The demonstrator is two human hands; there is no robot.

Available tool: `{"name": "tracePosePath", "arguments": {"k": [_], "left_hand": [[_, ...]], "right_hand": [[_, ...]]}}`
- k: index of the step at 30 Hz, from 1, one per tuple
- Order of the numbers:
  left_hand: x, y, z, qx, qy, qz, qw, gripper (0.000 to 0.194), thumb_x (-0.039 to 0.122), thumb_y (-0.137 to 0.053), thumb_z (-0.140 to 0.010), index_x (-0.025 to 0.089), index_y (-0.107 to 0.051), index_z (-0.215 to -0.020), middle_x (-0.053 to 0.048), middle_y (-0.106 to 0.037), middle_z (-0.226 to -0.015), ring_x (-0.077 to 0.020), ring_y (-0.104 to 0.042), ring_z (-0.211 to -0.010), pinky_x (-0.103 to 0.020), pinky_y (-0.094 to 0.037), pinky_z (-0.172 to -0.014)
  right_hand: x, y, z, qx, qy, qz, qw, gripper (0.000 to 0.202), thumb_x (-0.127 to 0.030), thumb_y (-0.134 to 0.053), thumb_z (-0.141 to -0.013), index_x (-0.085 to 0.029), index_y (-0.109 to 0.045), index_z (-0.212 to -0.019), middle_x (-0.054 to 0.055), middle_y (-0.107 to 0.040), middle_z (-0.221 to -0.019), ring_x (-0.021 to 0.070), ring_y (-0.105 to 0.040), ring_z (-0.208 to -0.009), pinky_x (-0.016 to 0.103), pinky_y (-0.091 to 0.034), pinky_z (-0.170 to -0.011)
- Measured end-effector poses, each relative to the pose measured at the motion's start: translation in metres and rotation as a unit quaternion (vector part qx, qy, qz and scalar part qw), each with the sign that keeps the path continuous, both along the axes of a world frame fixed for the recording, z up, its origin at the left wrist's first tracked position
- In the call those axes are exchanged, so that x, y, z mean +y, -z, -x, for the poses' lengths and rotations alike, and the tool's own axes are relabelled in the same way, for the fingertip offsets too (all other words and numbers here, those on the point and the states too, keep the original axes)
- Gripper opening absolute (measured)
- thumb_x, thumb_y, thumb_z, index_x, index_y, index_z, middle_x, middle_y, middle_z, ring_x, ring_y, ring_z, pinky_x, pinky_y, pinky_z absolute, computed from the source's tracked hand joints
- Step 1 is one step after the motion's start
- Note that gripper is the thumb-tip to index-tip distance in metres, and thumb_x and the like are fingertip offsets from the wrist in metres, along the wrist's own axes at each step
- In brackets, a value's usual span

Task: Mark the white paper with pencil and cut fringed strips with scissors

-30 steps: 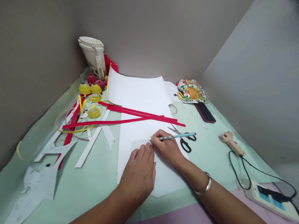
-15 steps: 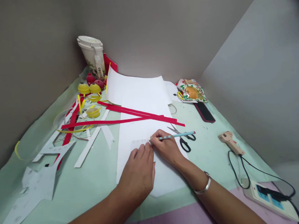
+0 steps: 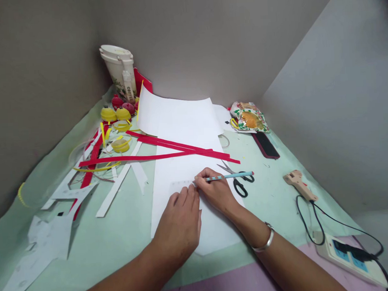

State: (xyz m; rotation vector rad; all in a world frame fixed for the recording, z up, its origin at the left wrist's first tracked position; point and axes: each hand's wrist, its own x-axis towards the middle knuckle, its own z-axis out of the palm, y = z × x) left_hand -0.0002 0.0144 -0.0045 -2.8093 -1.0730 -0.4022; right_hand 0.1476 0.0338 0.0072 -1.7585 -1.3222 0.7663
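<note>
A large white sheet of paper (image 3: 163, 168) lies in front of me. My left hand (image 3: 179, 219) presses a clear ruler (image 3: 178, 184) down onto it; the fingers are close together and cover much of the ruler. Beside those fingertips, my right hand (image 3: 217, 191) grips a light blue pencil (image 3: 230, 176), its tip down at the ruler's edge and mostly hidden by the fingers. Behind the pencil lie scissors (image 3: 239, 182) with black handles. Red strips (image 3: 181, 148) cross the far part of the paper.
A curled white sheet (image 3: 179, 114) stands at the back. Yellow and red round ornaments (image 3: 108, 115) sit by a white cup (image 3: 118, 71). Paper scraps (image 3: 52, 237) cover the left. On the right are a phone (image 3: 266, 145), a glue gun (image 3: 300, 186) and a power strip (image 3: 350, 259).
Nearly nothing differs. Both hands stay in place, and the view has shifted very slightly.
</note>
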Motion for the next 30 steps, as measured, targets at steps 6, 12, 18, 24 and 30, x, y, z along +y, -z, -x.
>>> {"name": "tracePosePath", "arguments": {"k": [6,12,18,24,30], "left_hand": [[-0.0007,0.0016,0.0,-0.003,0.001,0.001,1.0,0.045,0.022,-0.036,-0.094,0.003,-0.055,-0.129,-0.017,-0.058,-0.132,-0.0312,-0.05,-0.118,-0.043,-0.031,-0.098],[-0.0001,-0.0011,-0.0003,0.001,0.0,0.012,1.0,0.045,0.023,-0.036,-0.094,0.003,-0.055,-0.13,-0.017,-0.057,-0.133,-0.0314,-0.05,-0.118,-0.043,-0.032,-0.098],[-0.0006,-0.0015,-0.0005,0.005,0.002,0.007,1.0,0.045,0.023,-0.035,-0.094,0.003,-0.055,-0.129,-0.017,-0.057,-0.134,-0.0312,-0.05,-0.118,-0.044,-0.032,-0.097],[0.0002,-0.0037,-0.0013,0.008,-0.002,0.014,1.0,0.046,0.022,-0.034,-0.094,0.003,-0.054,-0.13,-0.016,-0.057,-0.134,-0.0307,-0.05,-0.119,-0.043,-0.032,-0.098],[0.0,-0.0022,-0.0003,0.008,0.0,0.012,1.0,0.046,0.022,-0.033,-0.094,0.003,-0.054,-0.13,-0.017,-0.057,-0.134,-0.0308,-0.051,-0.119,-0.043,-0.031,-0.098]], "right_hand": [[0.0005,0.0001,-0.0004,-0.012,0.0,0.001,1.0,0.013,-0.026,-0.051,-0.079,-0.022,-0.056,-0.067,-0.005,-0.058,-0.063,0.0148,-0.053,-0.063,0.027,-0.04,-0.063],[0.0,-0.0015,0.0005,-0.008,-0.001,0.0,1.0,0.013,-0.025,-0.051,-0.079,-0.022,-0.056,-0.067,-0.005,-0.058,-0.063,0.0143,-0.053,-0.062,0.026,-0.04,-0.062],[-0.0003,-0.0015,0.0008,-0.009,-0.003,-0.003,1.0,0.013,-0.026,-0.051,-0.078,-0.022,-0.055,-0.067,-0.005,-0.057,-0.062,0.0142,-0.052,-0.061,0.026,-0.04,-0.061],[-0.0001,-0.0018,0.0002,-0.006,-0.001,-0.001,1.0,0.013,-0.026,-0.051,-0.079,-0.022,-0.056,-0.067,-0.005,-0.057,-0.062,0.0143,-0.052,-0.062,0.026,-0.04,-0.061],[-0.0003,-0.0032,0.0008,-0.002,0.0,-0.001,1.0,0.014,-0.027,-0.051,-0.079,-0.022,-0.055,-0.067,-0.005,-0.057,-0.062,0.0148,-0.052,-0.062,0.027,-0.04,-0.062]]}}
